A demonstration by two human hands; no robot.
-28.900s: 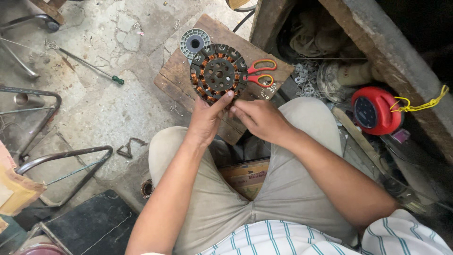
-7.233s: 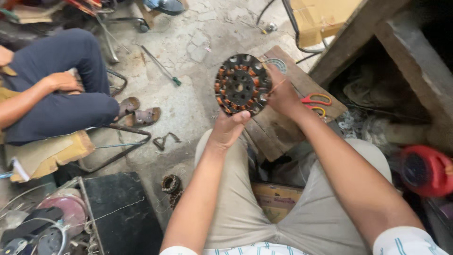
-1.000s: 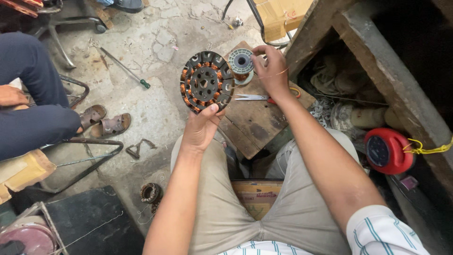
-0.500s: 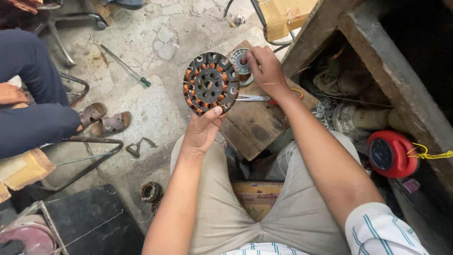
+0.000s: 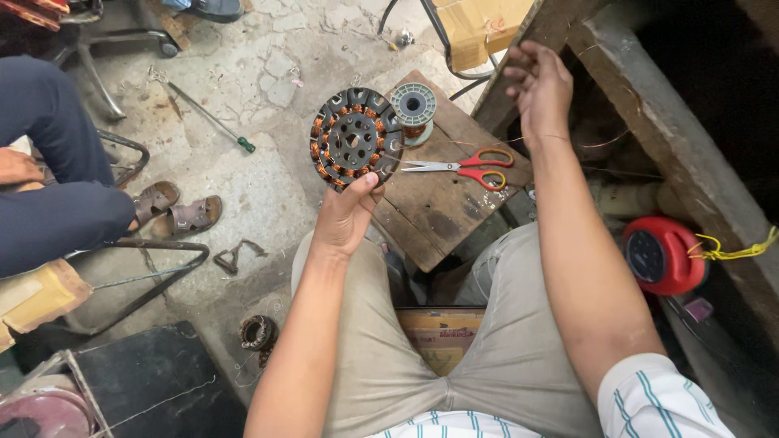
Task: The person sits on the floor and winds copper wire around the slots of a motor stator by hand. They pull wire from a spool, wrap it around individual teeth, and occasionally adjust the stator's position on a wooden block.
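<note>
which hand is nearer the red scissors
Right. The right hand is raised just above the scissors; the left hand is farther off, holding the stator.

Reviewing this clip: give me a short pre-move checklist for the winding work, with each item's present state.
1. Stator gripped in left hand: ok, thumb on its lower rim.
2. Right hand free of tools: ok, raised open, apparently pulling a thin wire.
3. Wire run from wire spool unsnagged: cannot tell, too thin.
4. Scissors within reach: ok, lying on the wooden board.
5. Spool upright on board: ok.
</note>
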